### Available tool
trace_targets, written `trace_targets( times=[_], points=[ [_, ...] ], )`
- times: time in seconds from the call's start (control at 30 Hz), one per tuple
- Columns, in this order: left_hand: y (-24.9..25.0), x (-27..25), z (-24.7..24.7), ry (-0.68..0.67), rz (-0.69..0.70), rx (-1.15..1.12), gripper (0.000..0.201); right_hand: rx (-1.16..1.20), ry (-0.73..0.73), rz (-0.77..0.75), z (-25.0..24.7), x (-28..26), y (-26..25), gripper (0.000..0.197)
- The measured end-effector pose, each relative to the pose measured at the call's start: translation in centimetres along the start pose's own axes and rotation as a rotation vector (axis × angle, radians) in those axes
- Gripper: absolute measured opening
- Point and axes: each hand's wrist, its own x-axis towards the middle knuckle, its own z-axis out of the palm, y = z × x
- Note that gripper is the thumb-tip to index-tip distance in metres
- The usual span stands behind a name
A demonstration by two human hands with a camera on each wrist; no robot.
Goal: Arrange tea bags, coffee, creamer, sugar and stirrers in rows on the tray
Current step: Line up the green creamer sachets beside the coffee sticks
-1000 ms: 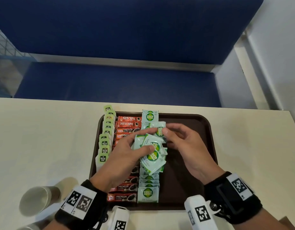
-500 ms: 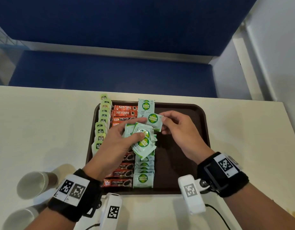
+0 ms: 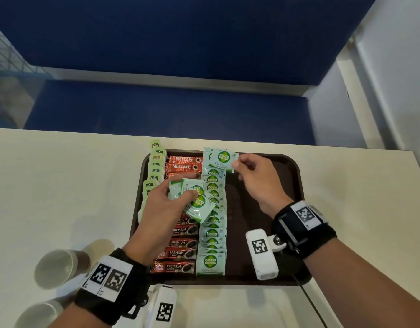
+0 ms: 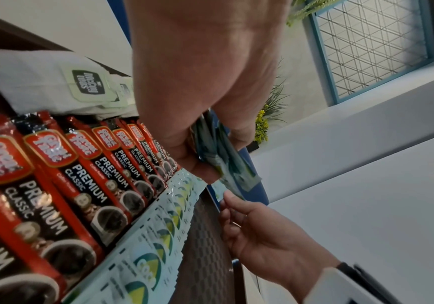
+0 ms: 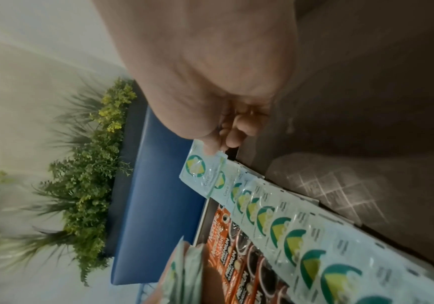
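Note:
A dark brown tray [image 3: 287, 181] holds three rows: pale green tea bags [image 3: 154, 171] at its left edge, red coffee sticks [image 3: 180, 254] beside them, then overlapping pale green Coco Natura sugar sachets [image 3: 212, 261]. My left hand [image 3: 166, 204] grips a small stack of sugar sachets [image 3: 197, 200] over the coffee row; the stack [image 4: 221, 156] shows edge-on in the left wrist view. My right hand [image 3: 249, 171] pinches one sugar sachet [image 3: 222, 158] by its corner at the far end of the sugar row; the right wrist view shows that sachet [image 5: 200, 170] over the row's last packet.
Two paper cups [image 3: 57, 266] lie on the cream table [image 3: 62, 185] at the near left. The tray's right half [image 3: 263, 185] is bare. A blue bench [image 3: 157, 107] runs behind the table's far edge. No creamer or stirrers are in view.
My right hand has carried one sachet away from the left hand's stack to the far end of the sugar row. The left hand has kept its stack over the coffee sticks.

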Motion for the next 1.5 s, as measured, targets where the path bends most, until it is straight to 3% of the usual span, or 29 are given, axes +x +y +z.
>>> trace_targets(
  times=[0.2,0.57,0.7,0.9,1.5],
  points=[
    [0.0,0.2,-0.7,0.066,-0.021,-0.027,0.031,-0.160,-0.026,-0.078,1.7,2.5,0.6,0.011],
    [-0.4,0.2,-1.3,0.054,-0.031,0.003,0.034,-0.163,0.026,-0.069,1.9,3.6,1.0,0.010],
    [-0.4,0.2,-1.2,0.047,-0.036,0.002,0.033,-0.052,-0.003,-0.024,1.4,3.3,1.1,0.012],
    [-0.5,0.2,-1.0,0.045,-0.041,0.011,0.032,-0.169,-0.083,-0.054,1.1,2.7,1.8,0.013],
    [-0.9,0.5,-1.0,0.029,-0.046,-0.012,0.033,-0.250,0.017,-0.081,1.8,2.1,1.7,0.011]
  ],
)
